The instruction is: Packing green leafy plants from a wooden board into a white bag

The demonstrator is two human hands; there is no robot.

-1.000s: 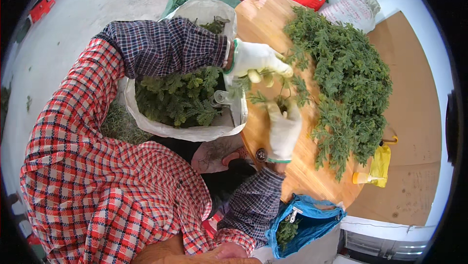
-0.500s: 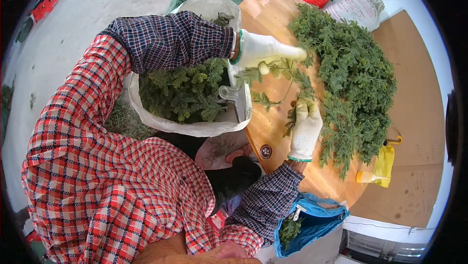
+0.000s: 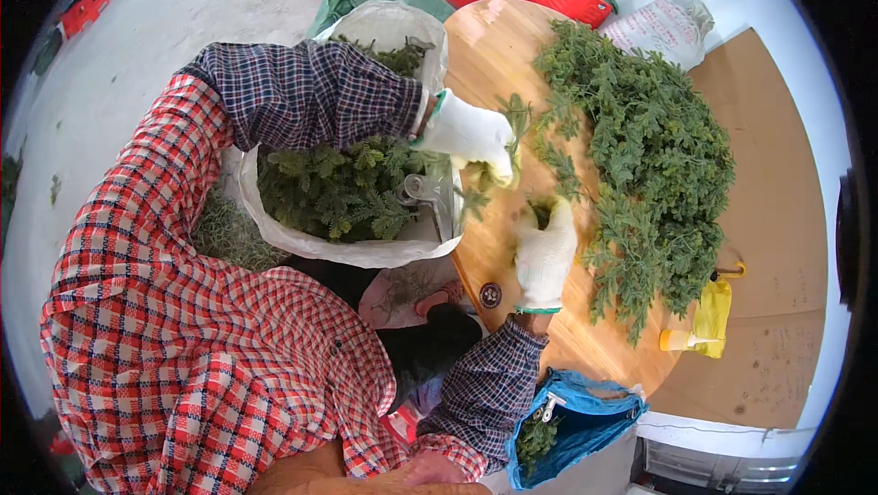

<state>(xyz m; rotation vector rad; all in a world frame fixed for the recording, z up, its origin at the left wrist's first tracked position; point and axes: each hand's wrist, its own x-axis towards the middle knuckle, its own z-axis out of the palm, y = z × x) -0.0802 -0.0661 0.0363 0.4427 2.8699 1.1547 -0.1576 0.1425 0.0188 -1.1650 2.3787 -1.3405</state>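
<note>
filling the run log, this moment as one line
left hand: holding sprigs | right hand: over table | greenery heap: on table

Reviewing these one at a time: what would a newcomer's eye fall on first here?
Probably the big heap of green sprigs on the right side of the wooden table. The red-checked garment filling the lower left of the view competes with it. Between them, the white-gloved left hand and right hand stand out over the table, the right one nearer the picture's lower edge.
</note>
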